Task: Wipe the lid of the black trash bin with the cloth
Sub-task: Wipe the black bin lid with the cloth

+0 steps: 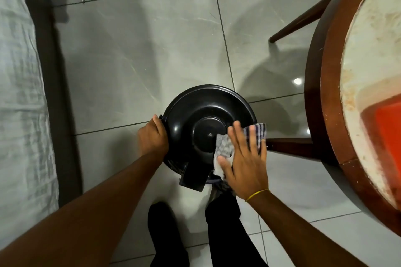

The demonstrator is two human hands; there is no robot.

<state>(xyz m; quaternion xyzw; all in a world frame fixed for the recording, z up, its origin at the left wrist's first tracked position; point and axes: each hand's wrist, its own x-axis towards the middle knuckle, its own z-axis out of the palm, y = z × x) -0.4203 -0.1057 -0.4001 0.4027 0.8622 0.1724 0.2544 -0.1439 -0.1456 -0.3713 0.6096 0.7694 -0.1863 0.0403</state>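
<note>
The black trash bin stands on the floor below me, and its round lid faces up with a raised disc in the middle. My left hand grips the lid's left rim. My right hand lies flat with fingers spread, pressing a checked cloth onto the right side of the lid. The cloth's far end sticks out past my fingertips at the lid's right edge. A black hinge block juts from the lid's near side.
A round wooden table with a pale top fills the right side, its legs reaching close to the bin. A bed with grey sheets runs along the left. My legs in dark trousers stand just behind the bin on the tiled floor.
</note>
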